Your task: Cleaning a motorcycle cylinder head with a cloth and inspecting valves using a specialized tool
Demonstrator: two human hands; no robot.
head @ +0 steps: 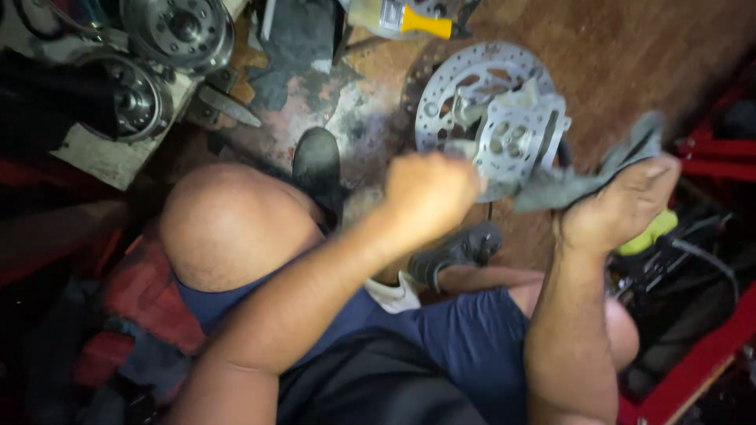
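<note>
From the head camera, looking down: a round silver brake disc (472, 86) with lots of little holes lies on the brown floor (630, 55). In front of it is a grey metal part (516, 142) with round holes in it, held up just above the person's knees. A grey rag (587, 177) hangs from the part — it is thin and crumpled.

The left hand (429, 193) is curled into a fist right at the left edge of the metal part; it looks shut on it, though the hand is blurry. The right hand (622, 201) is closed around the rag, thumb side up, with the cloth poking out past the fingers.

The person sits low, knees bent, dark shoes (319, 169) on the floor. More round metal parts (177, 31) sit at the top left.
</note>
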